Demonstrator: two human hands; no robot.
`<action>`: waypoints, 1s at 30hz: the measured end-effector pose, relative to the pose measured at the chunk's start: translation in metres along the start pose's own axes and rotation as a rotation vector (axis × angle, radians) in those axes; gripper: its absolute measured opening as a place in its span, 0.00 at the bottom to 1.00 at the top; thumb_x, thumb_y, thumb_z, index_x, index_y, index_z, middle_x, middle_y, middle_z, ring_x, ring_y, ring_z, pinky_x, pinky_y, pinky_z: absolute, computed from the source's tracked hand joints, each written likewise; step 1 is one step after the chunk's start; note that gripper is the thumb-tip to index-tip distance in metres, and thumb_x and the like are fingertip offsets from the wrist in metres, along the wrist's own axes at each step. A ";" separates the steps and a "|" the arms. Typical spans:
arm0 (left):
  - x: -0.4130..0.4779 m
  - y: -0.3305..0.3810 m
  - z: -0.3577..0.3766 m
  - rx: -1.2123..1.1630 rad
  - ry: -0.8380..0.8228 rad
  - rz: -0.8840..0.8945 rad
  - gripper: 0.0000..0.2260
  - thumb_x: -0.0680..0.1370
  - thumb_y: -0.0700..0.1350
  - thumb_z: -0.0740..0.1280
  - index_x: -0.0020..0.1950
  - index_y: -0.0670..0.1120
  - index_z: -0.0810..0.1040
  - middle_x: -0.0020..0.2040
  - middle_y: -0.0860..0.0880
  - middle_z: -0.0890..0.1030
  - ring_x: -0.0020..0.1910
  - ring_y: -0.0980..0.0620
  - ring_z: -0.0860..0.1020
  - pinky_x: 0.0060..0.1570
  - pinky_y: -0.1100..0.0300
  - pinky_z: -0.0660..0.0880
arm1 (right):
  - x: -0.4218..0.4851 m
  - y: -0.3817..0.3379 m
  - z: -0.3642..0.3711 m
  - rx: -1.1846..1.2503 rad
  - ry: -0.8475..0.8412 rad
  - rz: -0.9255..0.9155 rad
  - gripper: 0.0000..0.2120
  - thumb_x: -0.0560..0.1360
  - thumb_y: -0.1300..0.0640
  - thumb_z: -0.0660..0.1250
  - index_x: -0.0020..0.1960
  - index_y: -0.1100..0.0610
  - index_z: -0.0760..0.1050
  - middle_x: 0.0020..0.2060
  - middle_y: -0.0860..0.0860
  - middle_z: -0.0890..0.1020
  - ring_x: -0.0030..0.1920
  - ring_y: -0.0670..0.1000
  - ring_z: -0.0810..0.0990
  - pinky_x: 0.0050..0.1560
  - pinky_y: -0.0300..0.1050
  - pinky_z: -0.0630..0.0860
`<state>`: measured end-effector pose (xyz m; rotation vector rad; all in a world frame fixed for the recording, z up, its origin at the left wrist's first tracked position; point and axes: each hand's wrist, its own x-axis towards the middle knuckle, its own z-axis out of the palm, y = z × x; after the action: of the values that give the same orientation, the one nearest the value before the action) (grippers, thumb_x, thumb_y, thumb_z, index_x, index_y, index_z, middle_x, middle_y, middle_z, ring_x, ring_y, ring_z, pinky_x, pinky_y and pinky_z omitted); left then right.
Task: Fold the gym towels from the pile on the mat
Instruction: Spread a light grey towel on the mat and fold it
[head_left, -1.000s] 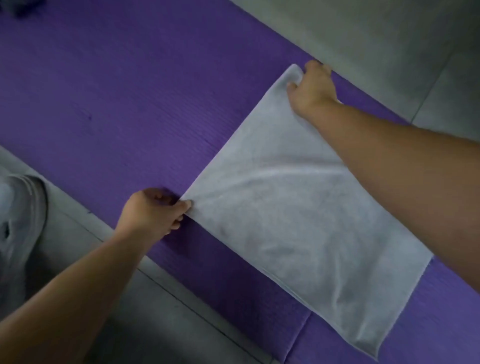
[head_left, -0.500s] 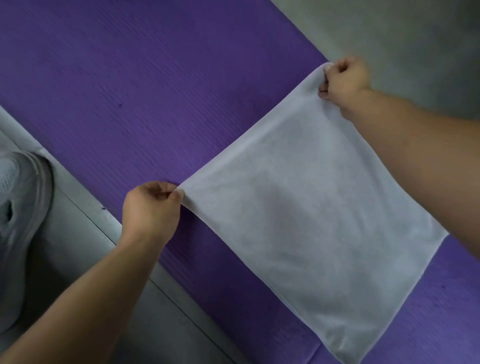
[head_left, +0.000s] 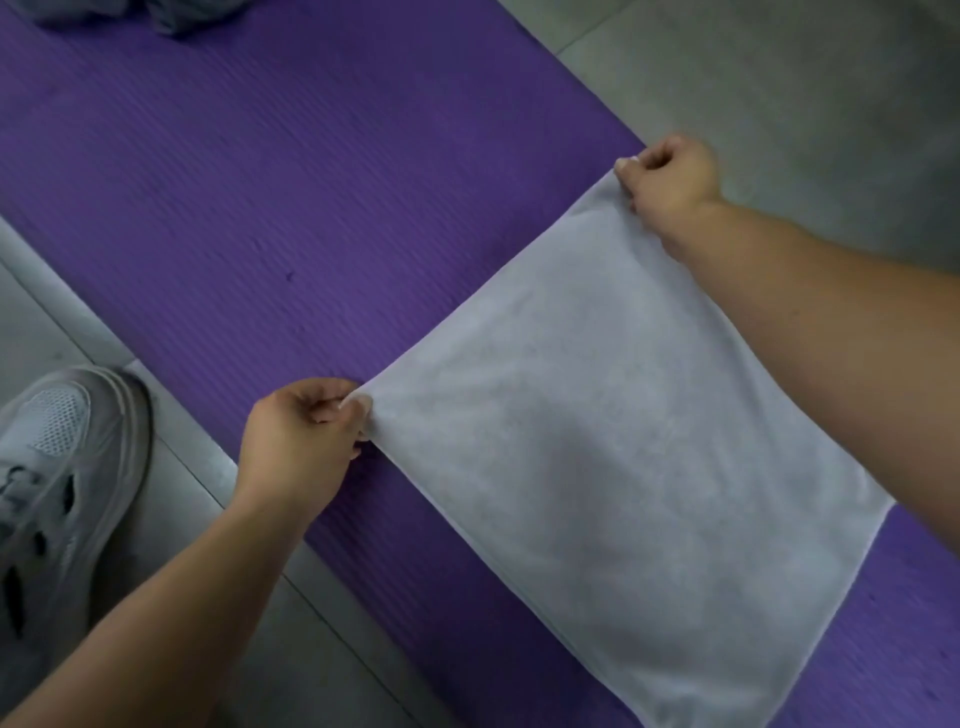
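Observation:
A pale grey towel (head_left: 623, 457) is stretched taut above the purple mat (head_left: 311, 182), its lower edge trailing toward the bottom right. My left hand (head_left: 301, 436) pinches the near corner between thumb and curled fingers. My right hand (head_left: 670, 176) grips the far corner at the mat's right edge, and that forearm crosses over the towel's right side. A dark grey heap of towels (head_left: 156, 13) shows at the top left, cut off by the frame.
Grey tiled floor (head_left: 779, 78) lies beyond the mat on the right and along its near left side. A grey mesh sneaker (head_left: 57, 467) stands on the floor at the left, close to the mat's edge.
The towel went from lying slack with a crease on the mat to being lifted and pulled flat between both hands. My right hand shifted right, to the mat's edge.

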<state>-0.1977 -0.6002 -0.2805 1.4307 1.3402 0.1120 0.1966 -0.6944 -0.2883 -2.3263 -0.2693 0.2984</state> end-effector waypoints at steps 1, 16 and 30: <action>0.002 0.000 -0.003 0.007 0.004 0.003 0.05 0.80 0.43 0.70 0.46 0.50 0.84 0.38 0.53 0.86 0.39 0.55 0.85 0.48 0.51 0.83 | 0.001 -0.003 0.000 0.015 -0.006 0.005 0.12 0.74 0.50 0.73 0.37 0.49 0.71 0.35 0.51 0.80 0.33 0.49 0.79 0.39 0.47 0.79; 0.010 0.012 -0.048 -0.355 0.021 0.106 0.04 0.80 0.41 0.69 0.46 0.43 0.82 0.44 0.47 0.86 0.47 0.47 0.85 0.53 0.54 0.81 | 0.003 -0.067 0.000 0.128 -0.147 -0.055 0.05 0.81 0.57 0.67 0.51 0.58 0.73 0.35 0.52 0.76 0.27 0.45 0.77 0.28 0.41 0.79; -0.127 -0.031 0.036 0.110 -0.470 0.654 0.04 0.76 0.52 0.68 0.43 0.53 0.80 0.44 0.54 0.82 0.45 0.52 0.81 0.43 0.57 0.77 | -0.096 0.052 -0.168 0.310 -0.127 0.190 0.06 0.77 0.58 0.70 0.42 0.53 0.75 0.32 0.51 0.82 0.32 0.48 0.82 0.33 0.41 0.81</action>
<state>-0.2374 -0.7244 -0.2444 1.8079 0.4746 0.1191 0.1599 -0.8698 -0.1977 -2.0312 -0.0569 0.5433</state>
